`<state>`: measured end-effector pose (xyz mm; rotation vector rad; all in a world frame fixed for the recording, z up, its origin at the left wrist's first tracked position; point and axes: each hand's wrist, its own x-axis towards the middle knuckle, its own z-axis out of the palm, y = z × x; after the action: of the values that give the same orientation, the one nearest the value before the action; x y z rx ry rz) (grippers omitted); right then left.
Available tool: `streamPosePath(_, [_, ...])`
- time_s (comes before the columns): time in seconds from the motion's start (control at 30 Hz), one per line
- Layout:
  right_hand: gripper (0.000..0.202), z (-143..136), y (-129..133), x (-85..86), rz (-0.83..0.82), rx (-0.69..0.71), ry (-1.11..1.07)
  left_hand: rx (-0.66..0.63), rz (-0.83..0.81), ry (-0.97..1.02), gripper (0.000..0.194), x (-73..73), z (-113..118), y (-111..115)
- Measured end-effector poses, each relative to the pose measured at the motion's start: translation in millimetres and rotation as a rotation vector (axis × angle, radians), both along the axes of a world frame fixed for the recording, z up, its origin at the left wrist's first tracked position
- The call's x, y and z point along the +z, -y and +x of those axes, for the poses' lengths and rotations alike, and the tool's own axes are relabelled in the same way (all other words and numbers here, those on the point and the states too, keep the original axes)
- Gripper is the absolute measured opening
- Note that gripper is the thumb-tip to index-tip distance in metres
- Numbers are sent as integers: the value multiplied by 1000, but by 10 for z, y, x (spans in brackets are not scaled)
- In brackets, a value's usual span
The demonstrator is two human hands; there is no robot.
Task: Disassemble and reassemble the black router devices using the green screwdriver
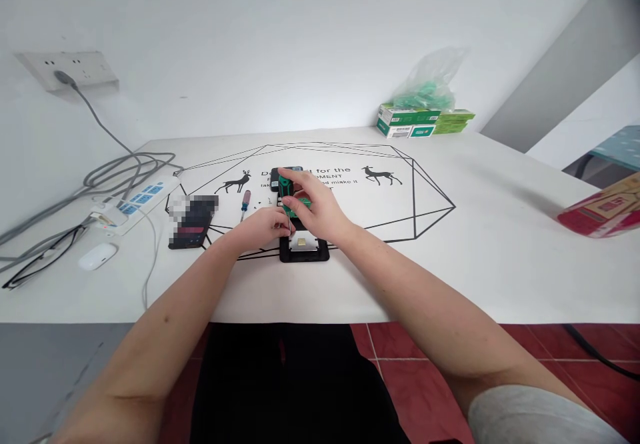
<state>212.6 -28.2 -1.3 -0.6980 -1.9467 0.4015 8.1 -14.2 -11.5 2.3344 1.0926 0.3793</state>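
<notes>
On the counter [415,284], front middle: open black device [304,257], green circuit board [305,201] and metal plate [311,245] bare; clock centred on it, twelve at the far side.
Right hand [316,199]: one o'clock; fingers and thumb closed around a green-and-black tool [285,187] held over the board.
Left hand [265,224]: nine o'clock; fingers curled in by the tool's lower end; what they pinch, if anything, I cannot tell.
Black piece [275,180]: eleven o'clock, partly hidden behind the right hand.
Screwdriver [246,201]: ten o'clock, lying untouched.
Small dark bits [259,203]: ten o'clock, loose, nearer the device.
Device, done: opened up, insides exposed.
Device, left: not closed, bits lying outside it; parts coming out or going in, cannot judge.
</notes>
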Motion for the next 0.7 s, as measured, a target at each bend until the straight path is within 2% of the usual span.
streamPosePath(0.27, [45,-62,-63,-82,-74,-59,-141,18,-19,-15,16,46,9,24])
streamPosePath(0.5, [45,-43,-10,-64,-60,37,-155,21,3,28,18,74,-41,21])
streamPosePath(0.6, [46,-39,-8,-81,-152,48,-204,115,103,33,24,54,-110,-43])
streamPosePath(0.7, [44,-48,-47,-121,-155,-43,-236,354,259,-22,26,-4,-206,-166])
